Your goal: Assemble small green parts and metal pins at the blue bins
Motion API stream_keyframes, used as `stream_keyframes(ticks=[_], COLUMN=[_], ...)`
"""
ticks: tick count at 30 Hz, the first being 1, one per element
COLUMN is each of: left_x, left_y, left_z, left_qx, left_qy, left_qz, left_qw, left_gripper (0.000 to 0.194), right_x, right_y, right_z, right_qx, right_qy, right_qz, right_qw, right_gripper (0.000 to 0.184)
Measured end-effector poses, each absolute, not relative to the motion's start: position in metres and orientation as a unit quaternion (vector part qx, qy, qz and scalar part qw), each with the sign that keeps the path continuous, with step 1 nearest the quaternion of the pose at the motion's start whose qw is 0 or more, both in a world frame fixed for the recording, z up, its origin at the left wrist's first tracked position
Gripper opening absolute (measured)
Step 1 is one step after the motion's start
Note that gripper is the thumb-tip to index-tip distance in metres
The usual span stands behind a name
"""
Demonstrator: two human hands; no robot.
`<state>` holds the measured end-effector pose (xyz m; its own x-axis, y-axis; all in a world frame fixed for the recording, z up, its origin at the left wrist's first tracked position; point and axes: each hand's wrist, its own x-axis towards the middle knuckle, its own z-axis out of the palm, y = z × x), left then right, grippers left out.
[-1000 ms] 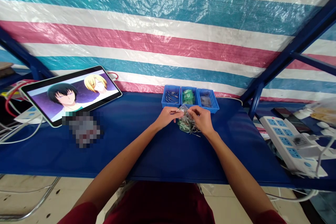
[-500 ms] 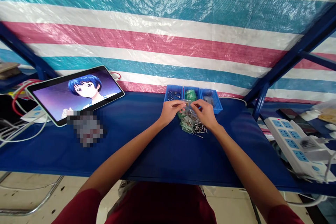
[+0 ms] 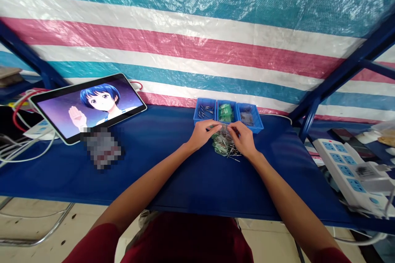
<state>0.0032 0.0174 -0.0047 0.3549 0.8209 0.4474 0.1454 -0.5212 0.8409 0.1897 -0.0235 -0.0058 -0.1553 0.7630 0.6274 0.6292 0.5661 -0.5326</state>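
Observation:
Both hands meet over a loose pile in front of three blue bins. My left hand [image 3: 202,133] pinches one side of what looks like a small clear plastic bag [image 3: 224,127]. On its other side, the fingers of my right hand [image 3: 242,136] are closed as well. Fingers partly cover the bag, so its contents are unclear. Right below lies the pile of green packets [image 3: 220,146], clear bags and thin metal pins [image 3: 233,153]. Behind my hands, the left bin [image 3: 205,110] has metal pins, the middle bin [image 3: 226,112] green packets, the right bin [image 3: 249,116] clear bags.
A tablet [image 3: 92,104] with an animated picture leans at the left, a blurred-out item [image 3: 104,148] before it. White cables [image 3: 27,156] run beside it. A white power strip [image 3: 344,168] lies at the right. Blue frame posts [image 3: 333,72] and a striped sheet bound the blue table [image 3: 191,185].
Both hands stay together over the pile, with their fingers slightly shifted around the bag. The view has tilted a little, and the picture on the tablet has changed.

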Motion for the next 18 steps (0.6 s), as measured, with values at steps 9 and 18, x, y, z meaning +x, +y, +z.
stream_keyframes(ticks=[9,18], left_x=[0.0048,0.0059], left_y=[0.0175,0.0156], left_z=[-0.0076,-0.0053], left_qx=[0.671,0.645], left_qy=[0.33,0.305], left_qz=[0.48,0.443], left_qw=[0.459,0.543], left_gripper=[0.031,0.043], right_x=[0.1907,0.1913], right_y=[-0.0253,-0.0252], right_z=[-0.0068,-0.0071], right_qx=[-0.468,-0.466], right_qy=[-0.752,-0.755], right_qz=[0.08,0.027], right_qw=[0.457,0.461], right_gripper=[0.031,0.025])
